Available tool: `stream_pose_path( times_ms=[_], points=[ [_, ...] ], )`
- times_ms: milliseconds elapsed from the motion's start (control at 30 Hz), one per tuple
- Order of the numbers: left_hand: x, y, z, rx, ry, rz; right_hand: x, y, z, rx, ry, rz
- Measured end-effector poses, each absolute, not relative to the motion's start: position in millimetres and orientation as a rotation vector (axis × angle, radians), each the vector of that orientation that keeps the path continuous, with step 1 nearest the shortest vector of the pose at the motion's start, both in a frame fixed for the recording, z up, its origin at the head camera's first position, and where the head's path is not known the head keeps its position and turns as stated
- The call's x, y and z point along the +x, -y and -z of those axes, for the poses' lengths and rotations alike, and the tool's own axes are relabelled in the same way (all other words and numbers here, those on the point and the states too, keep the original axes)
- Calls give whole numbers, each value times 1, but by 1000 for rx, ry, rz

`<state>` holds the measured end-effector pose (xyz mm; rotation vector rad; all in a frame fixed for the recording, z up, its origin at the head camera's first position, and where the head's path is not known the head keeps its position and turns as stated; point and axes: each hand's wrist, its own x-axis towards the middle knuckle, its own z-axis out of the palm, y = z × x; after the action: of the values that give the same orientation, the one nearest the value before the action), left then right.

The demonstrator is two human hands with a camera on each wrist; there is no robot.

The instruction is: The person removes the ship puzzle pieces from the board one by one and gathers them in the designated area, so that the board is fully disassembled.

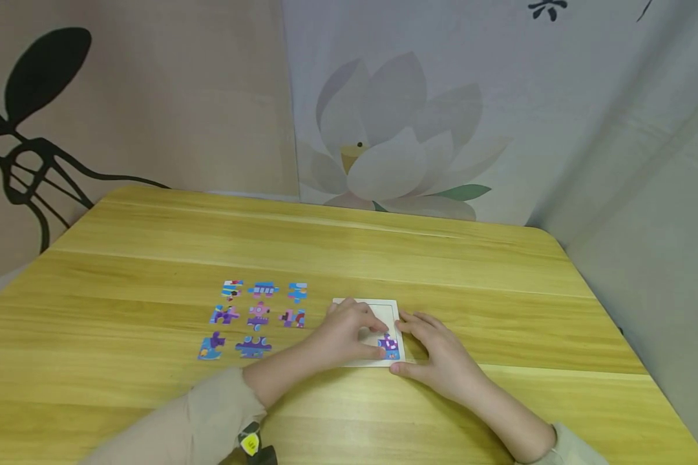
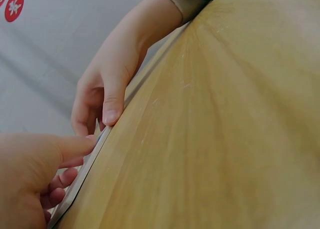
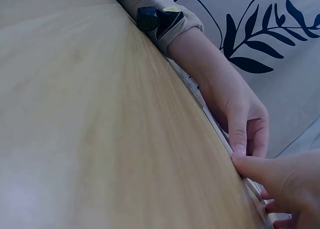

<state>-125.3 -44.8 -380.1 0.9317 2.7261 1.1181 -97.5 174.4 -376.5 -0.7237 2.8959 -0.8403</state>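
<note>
A pale puzzle board (image 1: 384,309) lies flat on the table, with a purple-and-blue puzzle piece (image 1: 390,347) in its near right corner. Over the board is my left hand (image 1: 343,332), its thumb and index finger pinching that piece at its left side and top. My right hand (image 1: 444,358) holds the board's right side, thumb at the near corner and fingers along the edge. In the left wrist view, the right hand (image 2: 112,64) bends down at the board's edge. The right wrist view shows the left hand (image 3: 237,106) with fingers pointing down; the piece is hidden there.
Left of the board, several loose puzzle pieces (image 1: 258,318) lie spread in rows on the wooden table (image 1: 442,258). A curtain printed with a flower (image 1: 390,148) hangs behind the table's far edge.
</note>
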Motion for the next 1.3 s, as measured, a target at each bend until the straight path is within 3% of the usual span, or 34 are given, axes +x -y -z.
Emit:
stream_pose_path(
  times_ms=[1300],
  points=[
    [-126, 40, 380, 875, -2643, -1313, -97, -173, 375, -736, -2885, 869]
  ],
)
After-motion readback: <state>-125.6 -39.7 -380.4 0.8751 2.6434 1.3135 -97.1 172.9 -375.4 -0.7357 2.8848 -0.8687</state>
